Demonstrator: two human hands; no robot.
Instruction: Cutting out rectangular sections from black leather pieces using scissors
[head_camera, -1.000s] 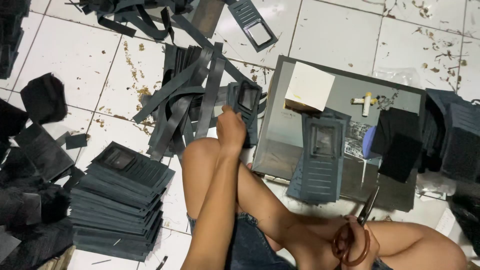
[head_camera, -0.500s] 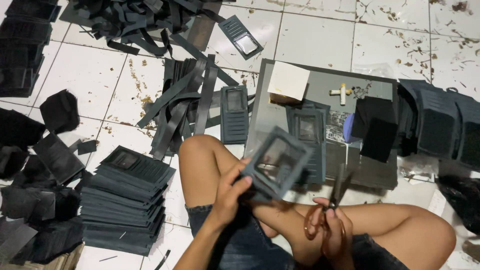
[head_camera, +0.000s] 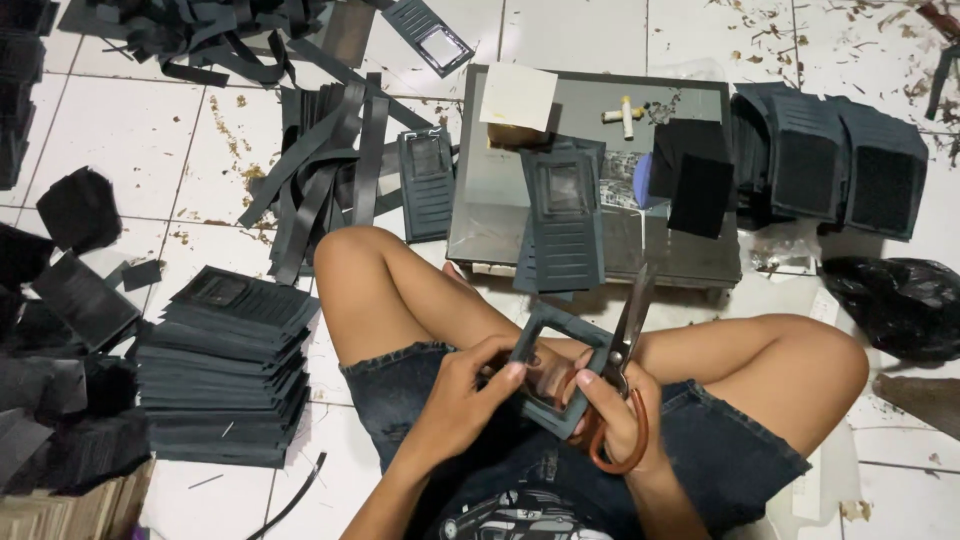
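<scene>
- Floor (head_camera: 610, 40): white tiles strewn with scraps. The widest bare patches lie at upper left, between the strips and the dark heaps at the left edge, and along the top right.
- Surface (head_camera: 500, 190): a low grey metal slab just beyond the knees. Its near edge carries a ribbed panel (head_camera: 565, 235) that overhangs toward the lap. A pale box (head_camera: 517, 97) sits at its far left corner, and black pads (head_camera: 695, 180) stand at its right.
- Stack (head_camera: 225, 370): dark ribbed panels piled on the floor just left of the left thigh, with only a narrow strip of tile between them.
- Strips (head_camera: 325, 165): long dark offcuts fanned out on the floor left of the surface.
- Bag (head_camera: 895, 300): black plastic, on the floor near the right knee.
- Frame (head_camera: 545, 385): a dark rectangular piece with a window cut in it, held tilted over the lap, between both hands.
- Scissors (head_camera: 625, 340): blades up and slightly parted beside the frame's right edge, orange loops below.
- Left hand (head_camera: 470, 385): grasping the frame's left side, thumb on its front.
- Right hand (head_camera: 610, 415): closed through the scissors' loops, fingers against the frame's right edge.
</scene>
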